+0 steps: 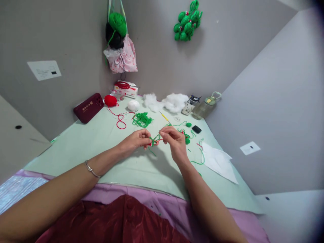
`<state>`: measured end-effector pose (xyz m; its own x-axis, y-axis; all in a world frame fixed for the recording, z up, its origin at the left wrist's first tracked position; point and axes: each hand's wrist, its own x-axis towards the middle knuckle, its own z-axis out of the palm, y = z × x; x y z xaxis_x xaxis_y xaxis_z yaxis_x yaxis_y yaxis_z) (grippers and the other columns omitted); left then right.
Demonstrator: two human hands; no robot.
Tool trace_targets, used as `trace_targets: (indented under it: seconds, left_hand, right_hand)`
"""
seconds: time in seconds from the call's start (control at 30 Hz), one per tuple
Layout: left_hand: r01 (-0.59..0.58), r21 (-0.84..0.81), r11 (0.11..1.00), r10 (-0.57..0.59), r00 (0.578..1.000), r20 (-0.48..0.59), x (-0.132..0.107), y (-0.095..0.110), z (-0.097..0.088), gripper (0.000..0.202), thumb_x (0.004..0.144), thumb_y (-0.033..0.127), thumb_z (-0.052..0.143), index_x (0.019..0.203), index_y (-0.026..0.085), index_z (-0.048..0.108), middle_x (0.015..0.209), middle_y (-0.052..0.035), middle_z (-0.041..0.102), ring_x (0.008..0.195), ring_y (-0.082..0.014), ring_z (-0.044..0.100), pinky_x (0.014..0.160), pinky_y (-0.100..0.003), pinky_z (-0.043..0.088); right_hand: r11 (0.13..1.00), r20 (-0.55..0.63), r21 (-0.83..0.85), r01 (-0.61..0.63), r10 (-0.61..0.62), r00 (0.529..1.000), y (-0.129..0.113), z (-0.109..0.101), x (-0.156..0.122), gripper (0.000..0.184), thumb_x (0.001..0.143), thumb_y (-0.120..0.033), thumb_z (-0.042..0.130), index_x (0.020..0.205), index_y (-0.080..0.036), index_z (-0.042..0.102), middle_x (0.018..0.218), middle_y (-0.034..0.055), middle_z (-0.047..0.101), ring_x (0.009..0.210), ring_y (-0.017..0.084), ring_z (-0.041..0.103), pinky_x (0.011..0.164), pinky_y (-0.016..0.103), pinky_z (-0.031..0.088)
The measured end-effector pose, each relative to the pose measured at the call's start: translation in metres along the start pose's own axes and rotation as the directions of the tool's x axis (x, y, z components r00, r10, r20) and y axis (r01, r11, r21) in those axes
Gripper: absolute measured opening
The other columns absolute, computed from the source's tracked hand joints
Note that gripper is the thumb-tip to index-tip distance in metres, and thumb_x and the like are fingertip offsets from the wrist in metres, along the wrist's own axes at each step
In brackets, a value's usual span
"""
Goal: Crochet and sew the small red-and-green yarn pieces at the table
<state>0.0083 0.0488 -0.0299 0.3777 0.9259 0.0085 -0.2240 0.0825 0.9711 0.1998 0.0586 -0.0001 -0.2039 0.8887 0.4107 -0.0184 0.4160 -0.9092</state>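
My left hand (136,140) and my right hand (173,139) meet above the pale green table cover (83,145), both pinched on a small green and red yarn piece (155,140) held between them. Short green strands hang from it. A bracelet sits on my left wrist. A tangle of green yarn (142,119) lies just beyond my hands, and a red yarn ball (110,100) with a loose red strand (120,121) lies further back left. A crochet hook (164,116) lies behind my right hand.
White stuffing (174,102), a white ball (133,105), a dark red case (88,108), a small box (126,90), a bottle (206,106) and a black item (196,129) line the back. White paper (219,162) lies right. Bags (120,50) and green crochet pieces (187,22) hang on the wall.
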Motion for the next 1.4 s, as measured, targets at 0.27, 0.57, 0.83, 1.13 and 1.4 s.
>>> trace_targets:
  seconds: [0.27,0.57,0.83,1.13,1.4]
  left_hand:
    - [0.015,0.060,0.998,-0.016,1.000,0.008,-0.001,0.000,0.002,0.021,0.075,0.027,0.072,0.082,0.017,0.054,0.068,0.0024,0.060,0.059,-0.0104,0.053,0.061,-0.025,0.042]
    - [0.004,0.094,0.996,-0.008,0.999,0.041,0.000,0.002,0.005,0.022,0.073,0.024,0.075,0.081,0.017,0.056,0.070,0.0020,0.061,0.058,-0.0103,0.054,0.061,-0.026,0.042]
    - [-0.071,0.019,0.997,0.070,0.997,0.029,-0.002,0.000,0.003,0.023,0.078,0.029,0.076,0.093,0.016,0.065,0.084,-0.0013,0.069,0.072,-0.0123,0.061,0.076,-0.028,0.048]
    - [-0.121,0.041,0.992,0.119,0.992,0.053,-0.003,0.001,0.002,0.014,0.085,0.026,0.068,0.095,0.018,0.067,0.089,-0.0015,0.068,0.079,-0.0127,0.060,0.081,-0.028,0.045]
    - [-0.135,0.053,0.989,0.133,0.990,0.050,-0.004,0.003,0.002,0.011,0.084,0.025,0.067,0.092,0.017,0.066,0.086,-0.0015,0.068,0.079,-0.0139,0.059,0.081,-0.029,0.045]
  right_hand:
    - [0.902,0.262,0.226,-0.368,0.308,0.915,-0.012,-0.011,0.006,0.025,0.086,-0.042,0.067,0.084,-0.021,0.054,0.057,-0.0042,0.060,0.043,0.009,0.050,0.042,0.021,0.037]
    - [0.923,-0.411,0.347,0.164,-0.008,0.912,-0.037,-0.108,0.028,0.026,0.084,-0.030,0.071,0.074,-0.020,0.048,0.055,-0.0113,0.027,0.040,0.003,0.025,0.038,0.013,0.027]
    - [0.965,0.046,-0.251,0.071,-0.061,0.997,-0.026,-0.040,0.008,0.011,0.090,-0.032,0.063,0.090,-0.021,0.066,0.070,-0.0012,0.060,0.061,0.011,0.053,0.057,0.025,0.042]
    - [0.679,0.312,-0.636,0.366,-0.208,0.927,-0.015,-0.029,0.002,0.017,0.095,-0.024,0.057,0.093,-0.026,0.074,0.086,0.0041,0.060,0.080,0.017,0.058,0.072,0.031,0.045]
    - [0.639,0.343,-0.670,0.379,-0.185,0.921,-0.012,-0.028,0.002,0.019,0.097,-0.025,0.055,0.093,-0.027,0.074,0.085,0.0041,0.059,0.078,0.016,0.057,0.069,0.029,0.044]
